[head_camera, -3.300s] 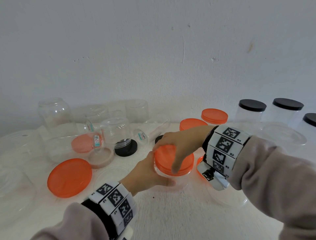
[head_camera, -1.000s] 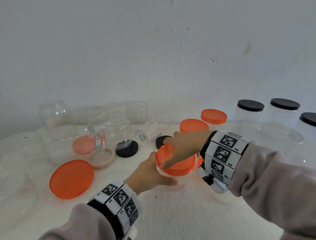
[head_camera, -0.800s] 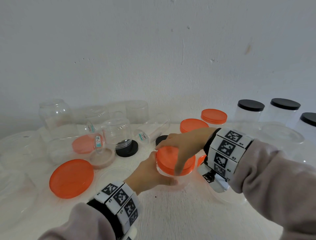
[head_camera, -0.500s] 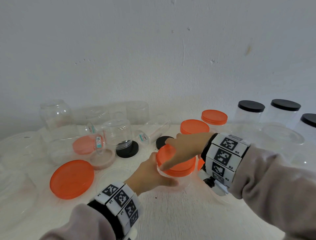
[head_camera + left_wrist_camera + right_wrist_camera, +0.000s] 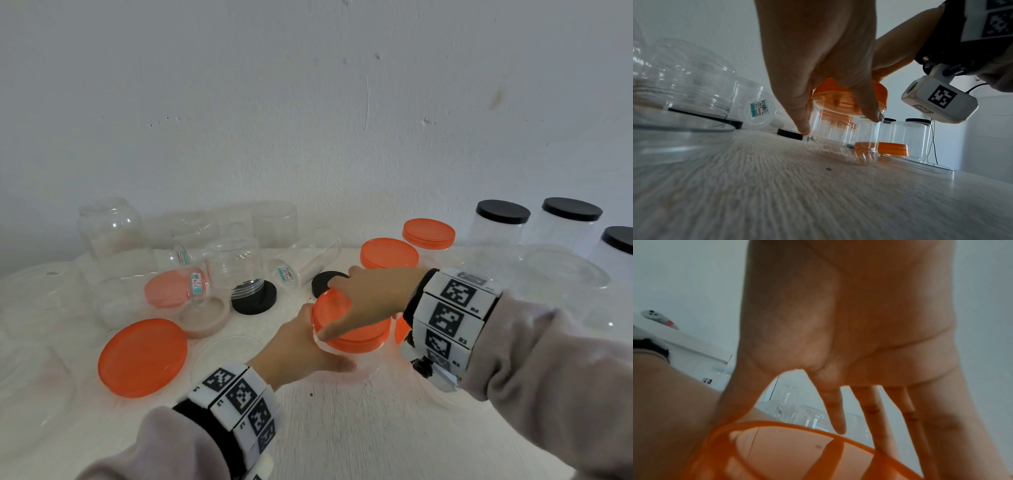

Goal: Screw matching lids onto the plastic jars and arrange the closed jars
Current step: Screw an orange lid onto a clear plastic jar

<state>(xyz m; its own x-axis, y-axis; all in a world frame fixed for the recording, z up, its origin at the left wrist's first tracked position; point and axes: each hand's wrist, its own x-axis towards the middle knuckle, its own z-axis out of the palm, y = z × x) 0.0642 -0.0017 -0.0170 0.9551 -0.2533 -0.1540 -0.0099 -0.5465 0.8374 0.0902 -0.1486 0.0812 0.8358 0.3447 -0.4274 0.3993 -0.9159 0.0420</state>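
The right hand (image 5: pixel 373 301) is being spread over the orange lid (image 5: pixel 352 329), fingers gripping its rim; the clear jar (image 5: pixel 840 129), centre-near on the table, is being clasped by the left hand (image 5: pixel 294 346). Cross-threading is being risked if the lid is being turned tilted.

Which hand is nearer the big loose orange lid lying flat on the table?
Left. The left hand is beside the big loose orange lid; the right hand is farther right.

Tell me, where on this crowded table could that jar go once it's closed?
Bare wood lies at the near edge of the table, in front of both wrists. The back left is crowded with open clear jars and loose lids; closed jars with orange lids and black lids fill the back right.
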